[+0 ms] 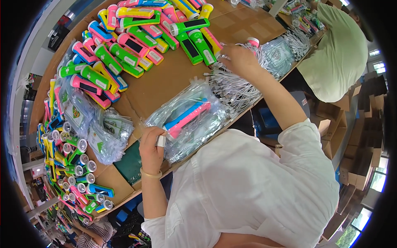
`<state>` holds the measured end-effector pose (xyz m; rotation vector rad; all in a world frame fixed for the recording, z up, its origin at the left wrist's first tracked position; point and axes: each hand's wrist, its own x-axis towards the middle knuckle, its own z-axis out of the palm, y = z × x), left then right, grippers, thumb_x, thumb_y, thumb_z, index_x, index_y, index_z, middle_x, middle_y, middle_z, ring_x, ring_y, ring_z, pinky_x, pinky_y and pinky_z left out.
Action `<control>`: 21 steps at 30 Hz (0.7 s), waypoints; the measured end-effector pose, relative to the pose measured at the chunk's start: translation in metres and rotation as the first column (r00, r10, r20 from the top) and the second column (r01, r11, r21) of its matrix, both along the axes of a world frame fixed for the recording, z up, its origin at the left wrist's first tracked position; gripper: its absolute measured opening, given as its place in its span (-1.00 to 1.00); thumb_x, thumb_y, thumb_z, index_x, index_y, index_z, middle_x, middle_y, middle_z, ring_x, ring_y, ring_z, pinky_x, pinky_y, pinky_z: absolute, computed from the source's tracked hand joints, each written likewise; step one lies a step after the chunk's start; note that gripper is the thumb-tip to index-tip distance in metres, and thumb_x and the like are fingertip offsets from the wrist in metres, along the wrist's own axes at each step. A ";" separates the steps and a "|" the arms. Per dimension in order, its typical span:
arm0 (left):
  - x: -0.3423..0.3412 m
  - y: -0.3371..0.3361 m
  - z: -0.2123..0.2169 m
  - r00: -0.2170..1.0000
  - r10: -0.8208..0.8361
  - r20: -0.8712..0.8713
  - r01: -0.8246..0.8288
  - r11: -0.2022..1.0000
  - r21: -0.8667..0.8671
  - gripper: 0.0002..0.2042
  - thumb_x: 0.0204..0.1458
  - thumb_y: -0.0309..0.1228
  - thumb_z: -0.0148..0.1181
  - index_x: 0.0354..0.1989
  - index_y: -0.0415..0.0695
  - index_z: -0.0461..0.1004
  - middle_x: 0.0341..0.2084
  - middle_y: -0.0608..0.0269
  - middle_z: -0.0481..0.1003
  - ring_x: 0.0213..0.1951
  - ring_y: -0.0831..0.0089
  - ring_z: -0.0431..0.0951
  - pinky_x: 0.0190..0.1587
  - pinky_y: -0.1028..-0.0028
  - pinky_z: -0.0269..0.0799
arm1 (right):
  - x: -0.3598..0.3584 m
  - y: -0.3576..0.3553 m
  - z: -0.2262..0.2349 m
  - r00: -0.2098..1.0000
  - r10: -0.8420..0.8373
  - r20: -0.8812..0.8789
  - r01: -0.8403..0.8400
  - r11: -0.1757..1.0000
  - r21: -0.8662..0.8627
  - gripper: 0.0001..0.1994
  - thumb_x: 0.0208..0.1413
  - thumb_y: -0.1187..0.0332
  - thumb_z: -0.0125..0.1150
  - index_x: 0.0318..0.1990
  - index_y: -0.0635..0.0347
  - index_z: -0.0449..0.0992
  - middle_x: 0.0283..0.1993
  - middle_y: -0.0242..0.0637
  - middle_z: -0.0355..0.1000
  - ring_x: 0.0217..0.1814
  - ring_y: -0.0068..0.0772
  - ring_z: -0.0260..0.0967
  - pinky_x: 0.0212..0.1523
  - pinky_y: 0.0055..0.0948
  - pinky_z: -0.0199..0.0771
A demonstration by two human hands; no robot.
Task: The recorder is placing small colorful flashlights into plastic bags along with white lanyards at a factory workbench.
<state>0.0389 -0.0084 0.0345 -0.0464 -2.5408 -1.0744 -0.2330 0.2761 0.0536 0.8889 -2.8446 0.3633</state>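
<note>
A pink and blue flashlight (188, 118) lies slantwise on a stack of clear plastic bags (182, 151) in front of me. My left hand (152, 144), with a white wrap on one finger, closes at the near end of this flashlight. Farther right, my right hand (240, 60) reaches over the upper edge of a heap of white cables (235, 87). Its fingers are curled downward beside a yellow and pink flashlight (211, 41), and what they grip is hidden. Next to these lie green flashlights (202, 47) with dark panels.
Many colourful flashlights (124, 45) are piled across the far left of the cardboard-covered table (159, 87). Bags with printed inserts (101, 136) lie left of my left hand. A person in a pale green top (337, 53) is at the right, near open cardboard boxes (331, 124).
</note>
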 end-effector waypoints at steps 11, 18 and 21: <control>0.002 0.005 -0.010 0.997 0.016 -0.076 -0.010 0.997 0.083 -0.84 -0.01 -0.61 0.26 -0.24 -0.21 0.50 -0.18 0.05 0.54 -0.12 0.06 0.54 -0.01 0.25 0.46 | 0.008 0.049 0.055 0.716 0.272 0.643 0.282 0.730 -0.623 -0.86 0.34 0.32 0.13 -0.12 0.20 0.48 -0.38 -0.41 0.49 -0.44 -0.73 0.36 -0.50 -0.65 0.25; 0.000 0.009 -0.011 0.994 0.056 -0.092 -0.048 0.995 0.085 -0.86 0.02 -0.58 0.27 -0.23 -0.20 0.51 -0.11 0.05 0.56 -0.09 0.07 0.54 0.01 0.26 0.45 | 0.043 0.017 0.113 0.709 0.653 0.267 -0.053 0.427 -0.903 -0.83 0.42 0.27 0.01 -0.16 0.18 0.38 -0.46 -0.47 0.29 -0.51 -0.75 0.14 -0.53 -0.68 0.10; 0.004 0.010 -0.011 0.992 0.092 -0.092 -0.082 0.991 0.110 -0.86 0.03 -0.58 0.28 -0.22 -0.20 0.51 -0.10 0.05 0.56 -0.09 0.08 0.55 0.02 0.27 0.46 | 0.048 -0.011 0.096 0.506 0.830 0.235 -0.051 0.301 -0.952 -0.87 0.37 0.35 0.05 -0.22 0.21 0.39 -0.46 -0.44 0.29 -0.51 -0.73 0.15 -0.52 -0.64 0.13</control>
